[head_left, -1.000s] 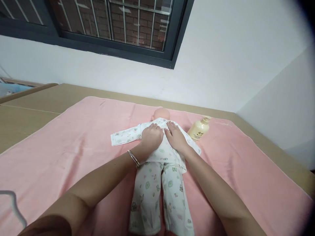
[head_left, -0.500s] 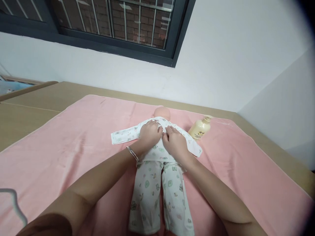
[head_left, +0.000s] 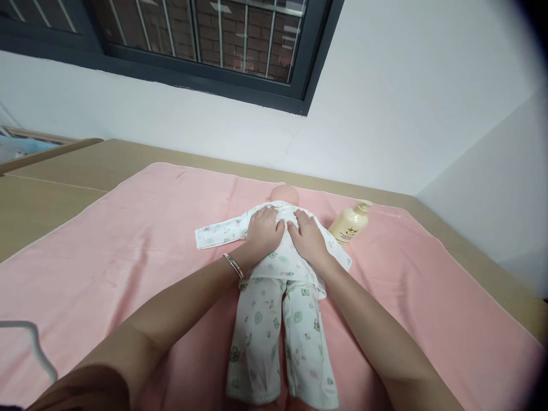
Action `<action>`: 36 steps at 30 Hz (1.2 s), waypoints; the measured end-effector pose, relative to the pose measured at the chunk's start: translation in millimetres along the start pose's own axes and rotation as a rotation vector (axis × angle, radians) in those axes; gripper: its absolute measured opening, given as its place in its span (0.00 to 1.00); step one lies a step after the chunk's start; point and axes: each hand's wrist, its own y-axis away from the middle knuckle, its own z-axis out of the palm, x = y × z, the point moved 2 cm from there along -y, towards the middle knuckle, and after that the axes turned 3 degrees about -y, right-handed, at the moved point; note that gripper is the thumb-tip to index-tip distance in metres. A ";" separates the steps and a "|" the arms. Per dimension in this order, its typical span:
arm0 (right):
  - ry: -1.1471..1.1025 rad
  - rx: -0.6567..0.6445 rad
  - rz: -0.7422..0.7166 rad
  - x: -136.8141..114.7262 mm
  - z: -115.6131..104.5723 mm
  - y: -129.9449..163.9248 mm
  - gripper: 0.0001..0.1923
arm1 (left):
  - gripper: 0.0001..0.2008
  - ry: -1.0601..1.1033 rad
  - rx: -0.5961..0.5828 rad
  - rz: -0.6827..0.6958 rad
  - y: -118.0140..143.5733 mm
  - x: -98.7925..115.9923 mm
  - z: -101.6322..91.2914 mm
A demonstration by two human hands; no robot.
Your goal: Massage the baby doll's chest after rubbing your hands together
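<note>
A baby doll (head_left: 284, 195) lies stretched out with its head away from me, dressed in a white printed top (head_left: 280, 265) and matching trousers (head_left: 259, 342). My left hand (head_left: 264, 231) rests flat on the left half of the top, with a silver bangle (head_left: 233, 266) at the wrist. On the other half lies my right hand (head_left: 309, 235), also flat, its fingers a little spread. The two thumbs point toward each other over the middle of the top. Both sleeves reach out sideways.
A yellowish pump bottle (head_left: 351, 222) stands right of the doll, close to its sleeve. Beneath everything is a pink cloth (head_left: 171, 228) on a wooden surface (head_left: 55, 211). A grey cable or tube (head_left: 34, 337) lies at lower left. Behind are a white wall and a dark-framed window (head_left: 214, 80).
Both hands have gone from curled fingers near the middle of the top to lying flatter, with fingers straighter and slightly farther apart. The doll stays in place; the view has shifted slightly.
</note>
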 end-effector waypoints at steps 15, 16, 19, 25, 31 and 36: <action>0.062 -0.045 -0.060 -2.2 -3.3 1.6 0.27 | 0.12 -0.122 0.084 0.039 8.7 7.5 -7.8; 0.073 -0.036 -0.059 -5.2 -4.7 2.8 0.26 | 0.12 -0.119 0.081 0.023 8.4 7.7 -8.3; 0.147 0.005 -0.057 -19.3 -10.2 9.6 0.20 | 0.12 -0.110 0.057 -0.030 6.4 6.5 -8.9; 0.291 0.038 -0.077 -41.4 -16.2 21.8 0.14 | 0.11 -0.077 0.009 -0.078 1.8 2.7 -8.4; 0.203 -0.005 -0.024 -25.7 -10.2 12.6 0.21 | 0.10 -0.111 -0.025 -0.033 2.3 5.7 -10.0; 0.059 -0.053 0.005 -6.4 -4.5 -0.4 0.25 | 0.10 -0.176 -0.017 -0.031 5.1 11.4 -12.0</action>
